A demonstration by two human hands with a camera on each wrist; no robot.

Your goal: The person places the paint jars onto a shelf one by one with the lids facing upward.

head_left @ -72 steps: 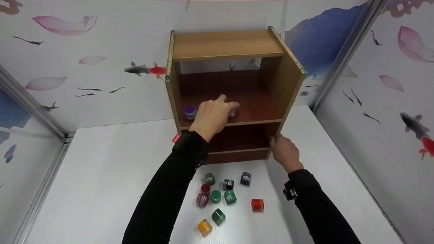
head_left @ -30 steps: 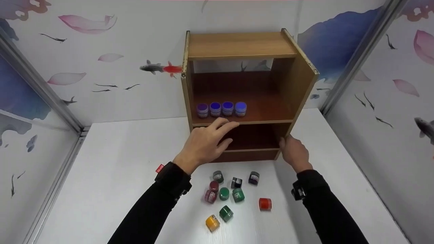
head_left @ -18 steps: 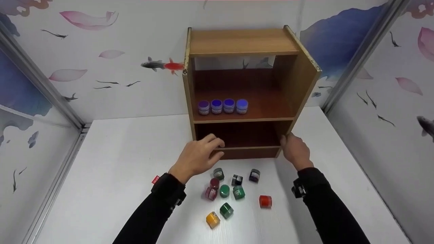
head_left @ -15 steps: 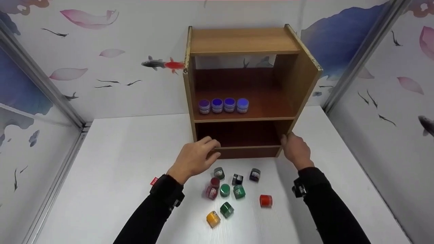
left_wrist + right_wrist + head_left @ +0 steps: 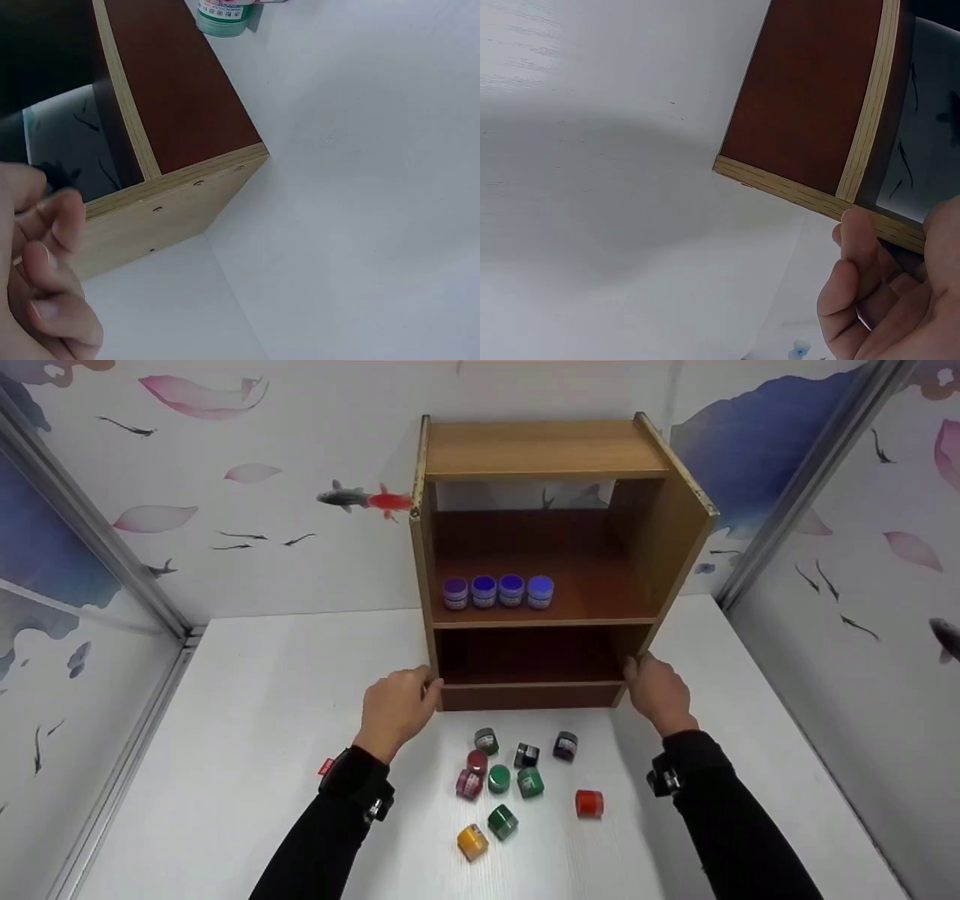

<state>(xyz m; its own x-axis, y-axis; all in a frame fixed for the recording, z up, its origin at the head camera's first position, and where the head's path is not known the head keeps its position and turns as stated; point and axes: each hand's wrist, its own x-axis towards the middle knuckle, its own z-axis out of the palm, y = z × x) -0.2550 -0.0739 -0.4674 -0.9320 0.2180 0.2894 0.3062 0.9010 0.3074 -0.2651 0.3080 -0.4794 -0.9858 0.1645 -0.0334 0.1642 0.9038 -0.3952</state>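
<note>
Shelf unit (image 5: 547,446), wooden: upright, from upper centre to just past mid-frame, on a white surface (image 5: 240,750).

Right hand (image 5: 660,694), right of centre: grip clamped on the front edge of the unit's side panel, beside the lower compartment.

Left hand (image 5: 396,707), left of centre: fingers curled, thumb at the unit's opposite front edge; whether the grip is clamped there cannot be told.

Four jars, upright in a row in the upper compartment, at its left and near the front: one purple (image 5: 455,594), two dark blue (image 5: 511,591), one lighter blue (image 5: 539,592).

Ten jars, loose on the surface, lower centre: grey-green (image 5: 486,741), red-lidded (image 5: 476,761), maroon (image 5: 469,784), green-lidded upright (image 5: 499,778), green lying over (image 5: 529,782), black (image 5: 526,754), another dark one (image 5: 565,745), dark green (image 5: 502,822), yellow (image 5: 472,842); and orange-red (image 5: 589,803), apart at the right.

Sleeves, black (image 5: 742,821), entering from the bottom edge; red tag (image 5: 325,766) at the left cuff.
</note>
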